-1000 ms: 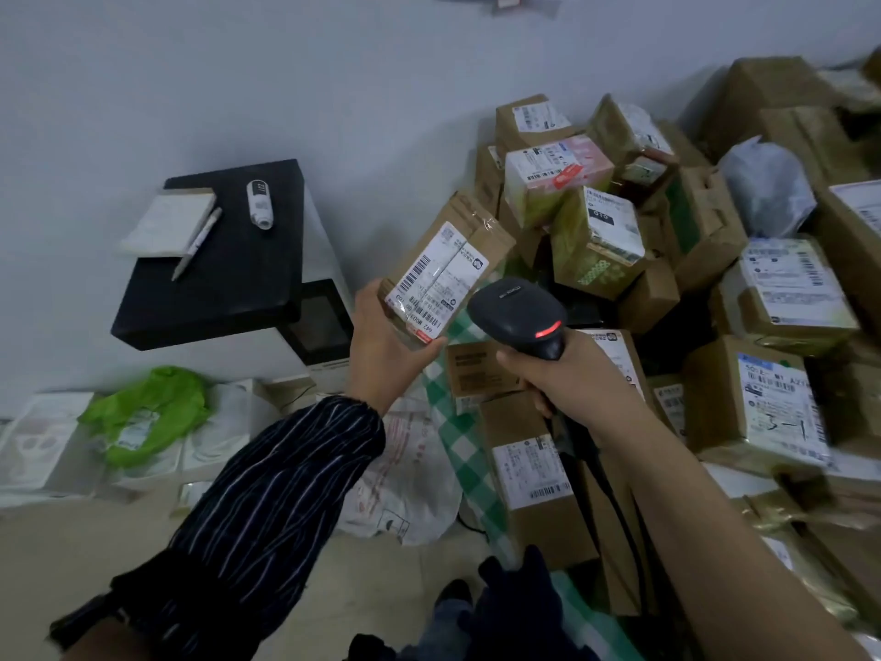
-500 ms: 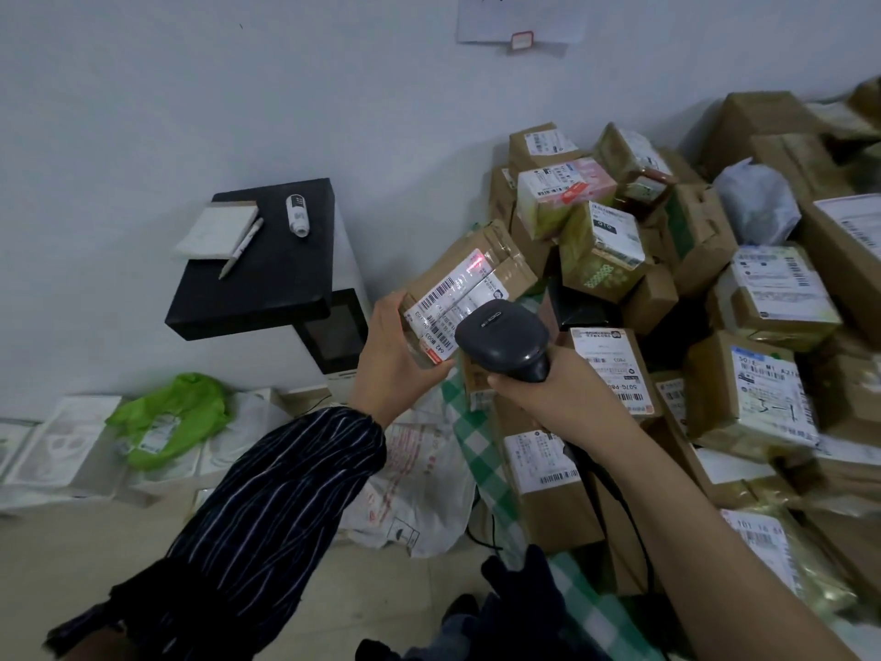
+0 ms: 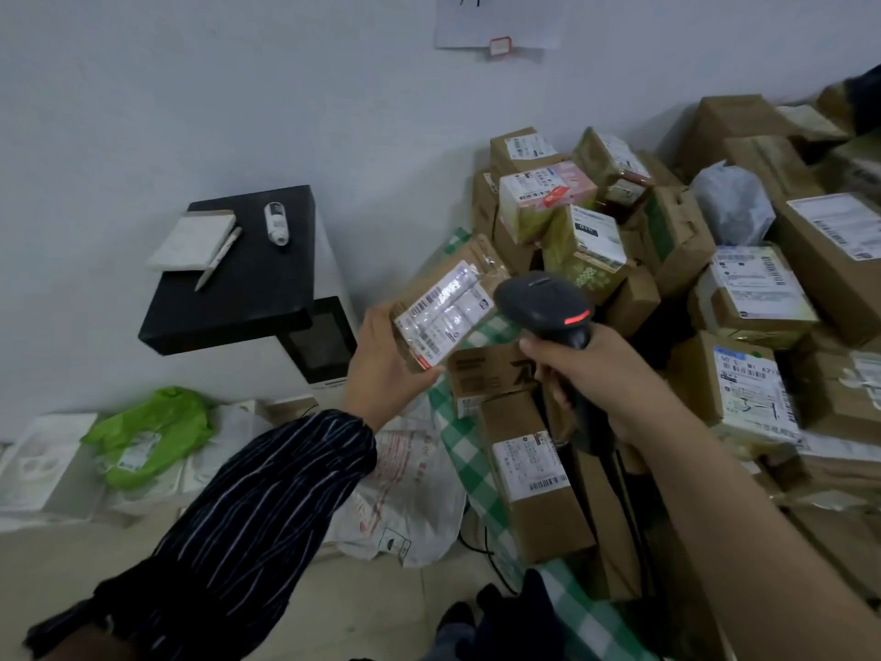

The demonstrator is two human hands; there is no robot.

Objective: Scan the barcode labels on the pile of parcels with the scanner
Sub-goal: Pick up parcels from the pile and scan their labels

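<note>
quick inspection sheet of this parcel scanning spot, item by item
surface: floor, with a checked cloth under the pile's near edge
job's things: parcel held up, label showing; scanner right beside it, red light on; pile of labelled boxes against the wall
clutter: green bag and white bags on the floor; notepad, pen and bottle on a black stand
grippers: left hand holds the parcel; right hand grips the scanner handle
cables: black cable hangs from the scanner
surroundings: white wall, paper stuck on it
</note>
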